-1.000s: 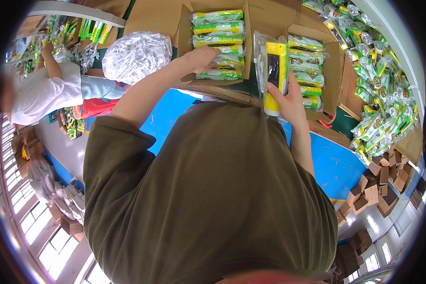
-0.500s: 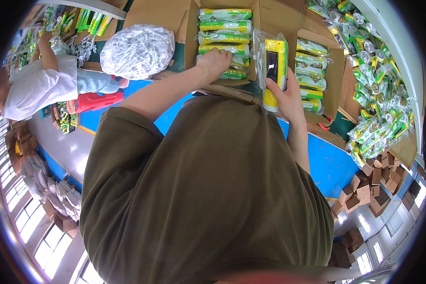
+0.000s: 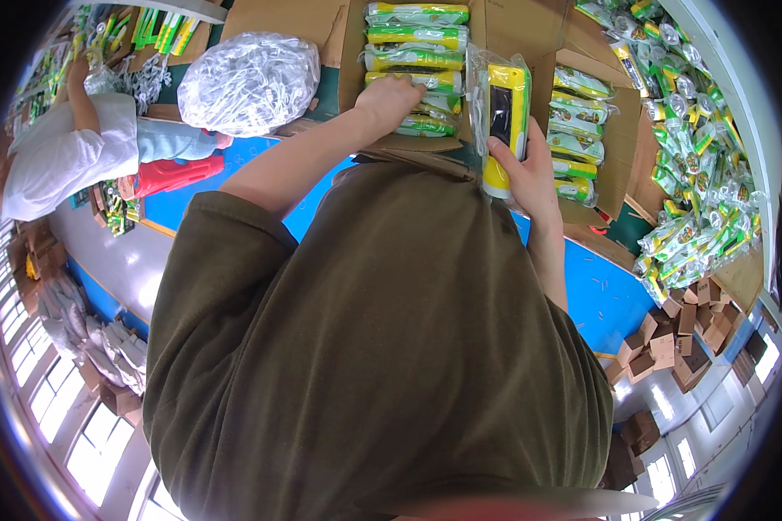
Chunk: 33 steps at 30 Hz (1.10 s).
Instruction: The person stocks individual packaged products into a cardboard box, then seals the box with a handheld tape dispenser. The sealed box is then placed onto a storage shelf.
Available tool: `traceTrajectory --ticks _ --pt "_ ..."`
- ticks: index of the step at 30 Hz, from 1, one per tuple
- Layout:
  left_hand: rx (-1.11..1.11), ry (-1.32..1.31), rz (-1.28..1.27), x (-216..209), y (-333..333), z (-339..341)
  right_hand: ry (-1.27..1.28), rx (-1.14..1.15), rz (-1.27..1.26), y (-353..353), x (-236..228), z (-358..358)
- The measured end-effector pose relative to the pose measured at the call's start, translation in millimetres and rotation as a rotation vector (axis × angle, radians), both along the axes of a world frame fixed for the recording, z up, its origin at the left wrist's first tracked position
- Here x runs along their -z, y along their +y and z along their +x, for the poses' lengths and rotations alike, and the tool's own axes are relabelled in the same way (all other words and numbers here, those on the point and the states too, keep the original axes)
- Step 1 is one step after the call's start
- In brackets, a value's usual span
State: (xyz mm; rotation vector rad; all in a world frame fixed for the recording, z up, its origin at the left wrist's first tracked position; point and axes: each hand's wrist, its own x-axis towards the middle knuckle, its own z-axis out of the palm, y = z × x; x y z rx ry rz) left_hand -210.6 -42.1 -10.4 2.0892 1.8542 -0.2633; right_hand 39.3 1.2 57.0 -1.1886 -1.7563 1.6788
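My right hand (image 3: 530,169) grips a yellow-and-green device with a dark panel (image 3: 506,113), sealed in a loose clear plastic bag. It stands upright between two open cartons, my thumb across its front. My left hand (image 3: 389,100) reaches into the left carton (image 3: 350,65), fingers curled over a similar bagged device (image 3: 439,81) in a stacked row; the fingertips are partly hidden. The right carton (image 3: 617,148) holds another row of bagged green-and-yellow devices (image 3: 575,130), just beside my right hand.
A big clear bag of white cords (image 3: 250,84) sits left of the cartons. Many bagged devices (image 3: 695,156) are heaped at the right. Small brown boxes (image 3: 669,339) pile up below them. At the left, a person in a white shirt (image 3: 69,156) works near a red stool (image 3: 178,174).
The view has shifted slightly, so the cartons sit a little differently. Both hands keep nearly the same places, the right with the bagged device, the left in the left carton's row.
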Motion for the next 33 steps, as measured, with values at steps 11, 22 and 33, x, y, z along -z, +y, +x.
traceTrajectory --ticks 11,22,33 --pt "0.012 0.248 0.026 10 5 -21 0.012 -0.288 0.161 22 -61 -21" --pt "-0.305 -0.334 0.791 -83 -70 -48 -0.582 -0.688 0.382 45 -88 -70" --pt "-0.714 -1.297 0.187 -7 -107 -29 -0.515 -1.011 0.417 28 12 -120"
